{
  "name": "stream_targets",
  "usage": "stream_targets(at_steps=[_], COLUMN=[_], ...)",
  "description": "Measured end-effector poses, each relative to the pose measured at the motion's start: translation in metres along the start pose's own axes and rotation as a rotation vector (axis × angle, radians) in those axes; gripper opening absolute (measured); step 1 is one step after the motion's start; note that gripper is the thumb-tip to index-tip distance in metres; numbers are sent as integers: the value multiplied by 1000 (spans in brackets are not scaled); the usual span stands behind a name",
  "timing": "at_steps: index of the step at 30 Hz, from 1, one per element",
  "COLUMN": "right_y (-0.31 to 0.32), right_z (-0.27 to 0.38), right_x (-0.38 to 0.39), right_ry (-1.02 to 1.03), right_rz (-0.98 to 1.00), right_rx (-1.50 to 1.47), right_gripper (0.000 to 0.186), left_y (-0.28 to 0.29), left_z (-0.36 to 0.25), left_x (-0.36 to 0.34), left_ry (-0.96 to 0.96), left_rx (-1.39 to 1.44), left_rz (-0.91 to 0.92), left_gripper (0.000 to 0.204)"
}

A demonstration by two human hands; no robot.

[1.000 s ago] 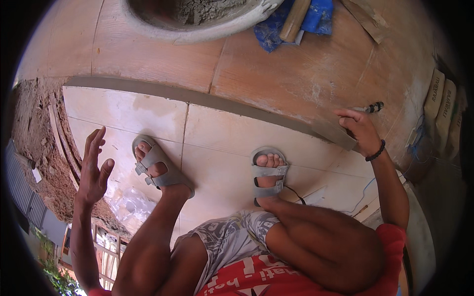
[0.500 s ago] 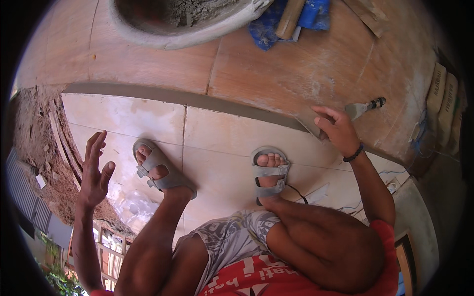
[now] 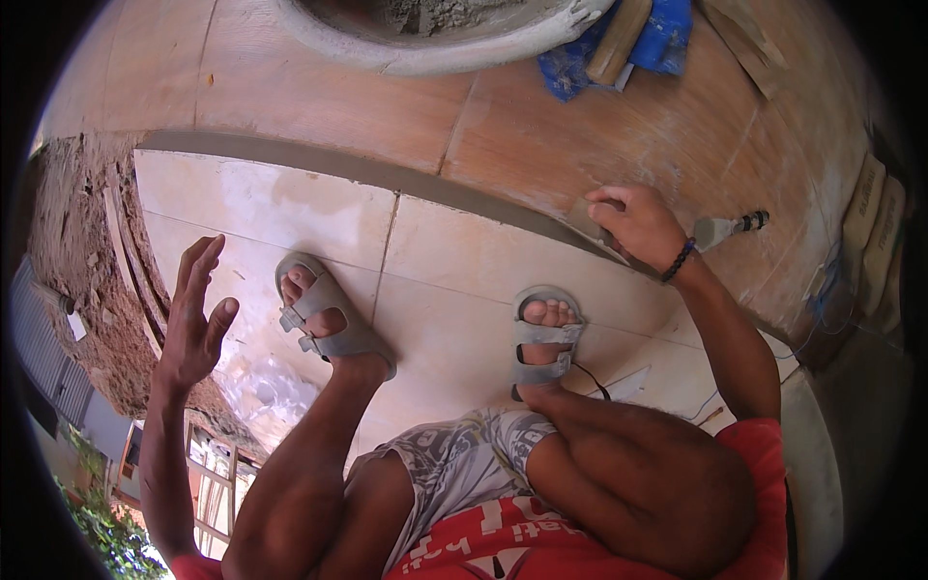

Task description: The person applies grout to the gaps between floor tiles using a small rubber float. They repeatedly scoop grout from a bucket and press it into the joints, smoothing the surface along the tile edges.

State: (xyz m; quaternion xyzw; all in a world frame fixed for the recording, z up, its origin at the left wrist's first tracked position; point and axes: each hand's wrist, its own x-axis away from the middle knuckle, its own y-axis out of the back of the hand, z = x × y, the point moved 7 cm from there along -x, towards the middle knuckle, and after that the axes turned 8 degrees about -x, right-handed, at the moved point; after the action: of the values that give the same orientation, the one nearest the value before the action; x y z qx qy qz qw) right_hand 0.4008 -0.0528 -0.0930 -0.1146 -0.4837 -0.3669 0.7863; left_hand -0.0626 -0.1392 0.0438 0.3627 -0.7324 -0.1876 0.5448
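Pale tiles [image 3: 454, 251] here, then orangey ones [image 3: 319, 111] past a grey strip [image 3: 416, 184], with dirt [image 3: 72, 213] left of the left hand [image 3: 193, 324] and a tub [image 3: 387, 60] of grey mix [image 3: 445, 14] farther ahead. That hand's spread and empty, well apart from the right hand [image 3: 638, 227], which has a flat piece [image 3: 584, 218] pinched at its fingertips; a scraper [image 3: 717, 232] lies just right of it.

A thin, flat grey plate [image 3: 584, 219] is in the right hand [image 3: 638, 227]. Just right of that hand lies a flat grey scraper with a dark handle [image 3: 720, 231]. Well ahead of the hand, a round grey tub [image 3: 406, 60] sits left of a crumpled blue plastic sheet [image 3: 670, 43].
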Motion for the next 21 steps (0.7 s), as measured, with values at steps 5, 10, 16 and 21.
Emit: stream_targets(at_steps=[5,10,16,21], right_y=[-5,-21,-23,37], right_z=[14,30,24,40], right_x=[-3,-1,17,52], right_ry=[101,217,211,108], right_rz=[-72,-142,-117,-166], right_rx=[236,406,448,391], right_gripper=[35,34,32,35], left_y=[-8,2,-1,1], left_z=[8,15,17,20], left_x=[-6,5,3,10], left_ry=[-28,-13,-36,-35], left_rx=[12,-14,-32,-24], left_rz=[-12,-24,-28,-34], left_gripper=[66,66,66,66])
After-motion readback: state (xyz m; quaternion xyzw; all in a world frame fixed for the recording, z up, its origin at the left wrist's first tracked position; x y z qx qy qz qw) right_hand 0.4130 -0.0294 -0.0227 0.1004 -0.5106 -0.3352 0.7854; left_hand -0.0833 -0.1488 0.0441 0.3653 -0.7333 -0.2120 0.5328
